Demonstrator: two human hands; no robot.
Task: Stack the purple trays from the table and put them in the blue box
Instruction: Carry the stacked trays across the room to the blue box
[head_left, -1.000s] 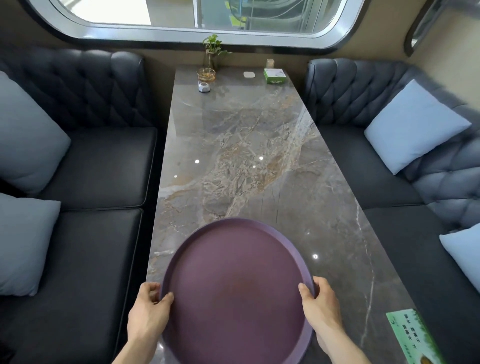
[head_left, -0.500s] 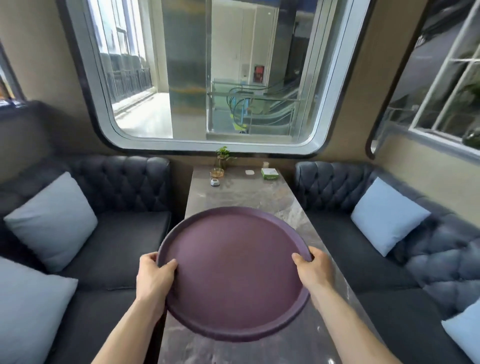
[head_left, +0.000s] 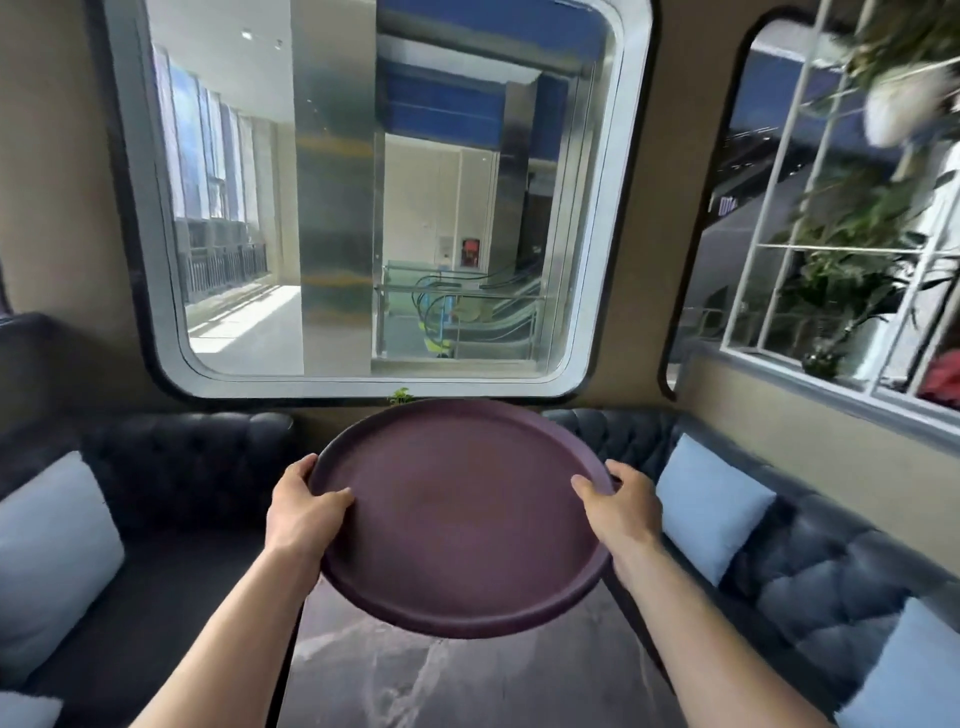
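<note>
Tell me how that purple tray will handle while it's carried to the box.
The purple tray looks stiff: held only at opposite rims by the left hand and right hand, it shows no sag. Probably light, given the relaxed grips. Its smooth surface could be slippery, though the raised rim gives purchase.

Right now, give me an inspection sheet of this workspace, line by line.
Surface: marble table, only its near end in view; nothing seen resting on that part.
Job's things: one round purple tray, lifted off the table, empty. Blue box: nothing seen.
Clutter: green leaves of a small plant showing just behind the tray's far rim; the rest of the table is hidden by the tray.
Grippers: left hand grips the tray's left rim; right hand grips its right rim, thumbs on top.
Cables: nothing seen.
Surroundings: dark tufted sofas on both sides with pale blue cushions; large rounded window ahead.
</note>
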